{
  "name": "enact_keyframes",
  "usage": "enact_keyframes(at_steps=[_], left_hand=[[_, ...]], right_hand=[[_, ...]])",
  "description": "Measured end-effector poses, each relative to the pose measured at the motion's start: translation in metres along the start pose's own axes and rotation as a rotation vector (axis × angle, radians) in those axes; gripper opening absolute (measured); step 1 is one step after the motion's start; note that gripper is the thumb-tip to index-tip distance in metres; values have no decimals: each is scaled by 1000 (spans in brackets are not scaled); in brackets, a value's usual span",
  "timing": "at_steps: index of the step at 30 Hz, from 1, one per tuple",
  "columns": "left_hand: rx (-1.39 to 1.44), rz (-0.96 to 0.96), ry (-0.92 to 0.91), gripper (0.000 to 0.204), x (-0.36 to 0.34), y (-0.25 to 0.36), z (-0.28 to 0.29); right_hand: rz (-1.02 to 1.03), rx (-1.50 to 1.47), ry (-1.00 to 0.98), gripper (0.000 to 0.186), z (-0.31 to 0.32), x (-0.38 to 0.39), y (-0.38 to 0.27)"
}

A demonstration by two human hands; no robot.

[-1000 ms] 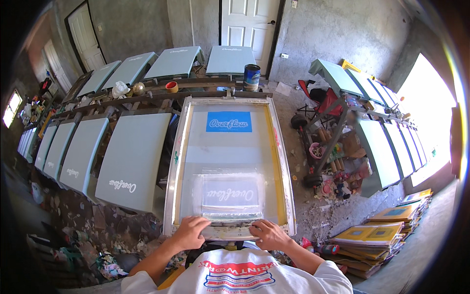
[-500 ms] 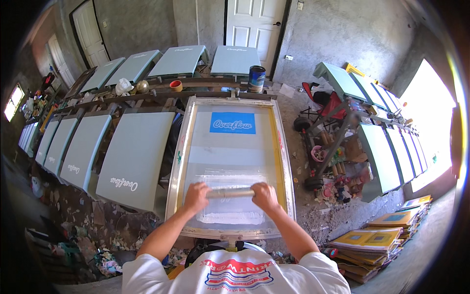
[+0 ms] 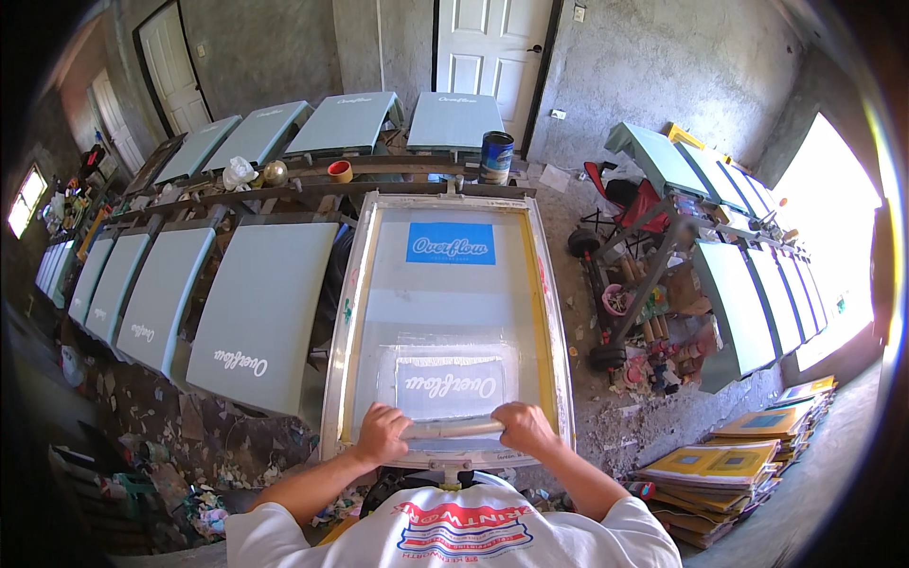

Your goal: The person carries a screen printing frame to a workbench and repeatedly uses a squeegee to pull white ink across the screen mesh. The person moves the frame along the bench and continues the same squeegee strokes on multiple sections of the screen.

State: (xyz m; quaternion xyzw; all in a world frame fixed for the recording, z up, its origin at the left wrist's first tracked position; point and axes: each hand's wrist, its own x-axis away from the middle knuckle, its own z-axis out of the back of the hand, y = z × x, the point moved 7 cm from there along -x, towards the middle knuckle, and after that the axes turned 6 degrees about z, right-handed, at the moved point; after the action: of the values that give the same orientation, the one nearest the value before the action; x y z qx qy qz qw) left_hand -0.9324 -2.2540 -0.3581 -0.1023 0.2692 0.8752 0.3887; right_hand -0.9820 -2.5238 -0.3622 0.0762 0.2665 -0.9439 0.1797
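My left hand (image 3: 383, 434) and my right hand (image 3: 525, 428) are closed on the two ends of a squeegee (image 3: 454, 430). It lies crosswise near the close end of a screen printing frame (image 3: 564, 379), whose metal border surrounds a pale mesh (image 3: 445, 312). Just beyond the squeegee, a white lettered stencil area (image 3: 450, 384) shows in the mesh. A blue lettered rectangle (image 3: 451, 244) sits toward the far end. The squeegee's blade edge and any ink along it are hidden from above.
Pale green shirts on boards (image 3: 260, 303) line the left; more boards (image 3: 454, 121) stand behind. A dark paint can (image 3: 496, 157) and a tape roll (image 3: 340, 171) rest on the far rail. Shirt boards (image 3: 734, 308) and stacked yellow-framed screens (image 3: 724, 464) are at the right.
Both hands have drawn the squeegee toward me, from the middle of the stencil area to its near side. The white lettering it covered now shows, and the white ink band near me is no longer visible.
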Motion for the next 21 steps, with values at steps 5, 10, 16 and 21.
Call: enact_keyframes(at_steps=[5, 10, 16, 21], left_hand=[[-126, -18, 219, 30, -88, -54, -1], [-159, -29, 146, 25, -78, -55, -9], [-94, -140, -61, 26, 21, 5, -7], [-67, -172, -33, 30, -2, 2, 3]], right_hand=[[-89, 52, 86, 26, 11, -83, 54], [-172, -63, 96, 38, -10, -67, 60], [59, 28, 189, 40, -16, 34, -28], [-6, 13, 74, 38, -10, 19, -25]])
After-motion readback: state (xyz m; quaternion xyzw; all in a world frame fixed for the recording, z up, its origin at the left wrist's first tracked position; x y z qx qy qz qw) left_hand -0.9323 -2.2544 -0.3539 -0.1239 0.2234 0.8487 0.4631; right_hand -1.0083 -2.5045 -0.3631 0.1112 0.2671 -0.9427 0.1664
